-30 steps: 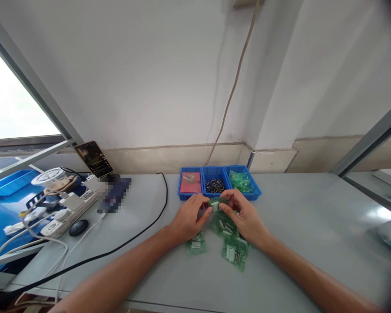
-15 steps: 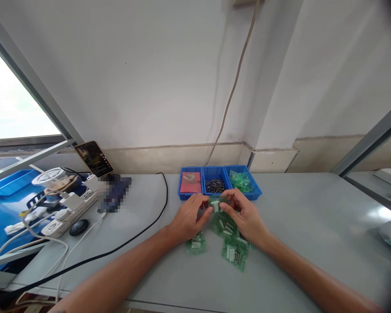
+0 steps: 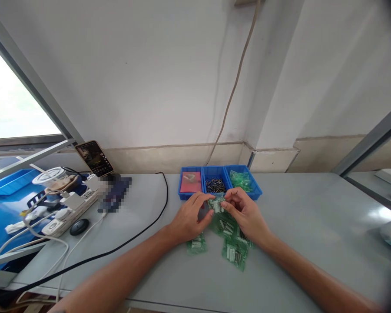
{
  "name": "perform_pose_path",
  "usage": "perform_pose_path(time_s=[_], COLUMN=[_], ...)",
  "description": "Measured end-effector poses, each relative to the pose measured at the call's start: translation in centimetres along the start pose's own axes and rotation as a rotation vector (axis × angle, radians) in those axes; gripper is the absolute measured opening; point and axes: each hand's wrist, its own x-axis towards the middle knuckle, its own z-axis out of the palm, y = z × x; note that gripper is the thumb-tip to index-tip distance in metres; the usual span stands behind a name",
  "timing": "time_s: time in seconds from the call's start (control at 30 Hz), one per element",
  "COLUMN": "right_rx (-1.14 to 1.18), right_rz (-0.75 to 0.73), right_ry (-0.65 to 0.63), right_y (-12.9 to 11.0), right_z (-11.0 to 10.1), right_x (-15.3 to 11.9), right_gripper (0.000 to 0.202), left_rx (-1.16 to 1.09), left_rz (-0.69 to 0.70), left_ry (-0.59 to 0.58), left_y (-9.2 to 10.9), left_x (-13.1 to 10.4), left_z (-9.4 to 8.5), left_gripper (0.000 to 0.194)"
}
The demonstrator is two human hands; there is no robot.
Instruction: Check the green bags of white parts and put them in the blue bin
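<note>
Between my two hands is a small green plastic bag (image 3: 217,205) with white pieces inside. My left hand (image 3: 190,218) pinches its left side, and my right hand (image 3: 244,214) grips its right side between thumb and fingers. Below them on the grey table lie more green bags: one by my left wrist (image 3: 197,244), one at the lower right (image 3: 235,253) with white and metal pieces, and others partly under my right hand. Behind the hands stand three joined blue bins: one with a red sheet (image 3: 190,181), one with dark screws (image 3: 215,185), one with green bags (image 3: 241,181).
A black cable (image 3: 130,243) curves across the left of the table (image 3: 299,208). Farther left are a power strip (image 3: 74,213), a black mouse-like object (image 3: 79,227), white cables and a propped phone (image 3: 94,158). Metal frame bars stand at both sides.
The held bag has shifted slightly and now tilts, with more of its white pieces showing. My left fingers have spread a little along its edge.
</note>
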Motion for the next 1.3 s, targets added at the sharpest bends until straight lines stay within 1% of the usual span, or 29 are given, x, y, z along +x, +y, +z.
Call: perform_pose_path(time_s=[0.13,0.4,0.73,0.9,1.03,1.2,1.3], right_rx=[0.015,0.006,-0.077,-0.092,-0.159,-0.245,-0.263], right_rz=[0.005,0.014,-0.036,-0.041,-0.041,-0.052,-0.051], right_ry=[-0.018,-0.032,-0.039,-0.044,-0.055,-0.08,-0.087], right_y=[0.07,-0.13,-0.42,-0.53,-0.74,-0.64,-0.43], right_z=[0.04,-0.04,-0.1,-0.07,-0.01,-0.02,-0.08], right_x=[0.08,-0.08,-0.26,-0.41,-0.57,-0.66,-0.62], right_gripper=[0.02,0.022,0.022,0.018,0.017,0.027,0.026], left_rx=[0.008,0.014,0.012,0.011,0.022,0.036,0.05], left_rz=[-0.019,-0.038,-0.029,0.015,0.051,0.068,0.073], left_ry=[0.003,0.006,0.011,0.026,0.033,0.024,0.037], left_y=[-0.19,-0.5,-0.56,-0.56,-0.68,-0.92,-0.91], left_x=[-0.03,0.02,0.0,0.07,0.12,0.04,0.0], left_z=[0.13,0.18,0.29,0.23,0.21,0.28,0.27], left_gripper=[0.049,0.058,0.051,0.039,0.031,0.029,0.029])
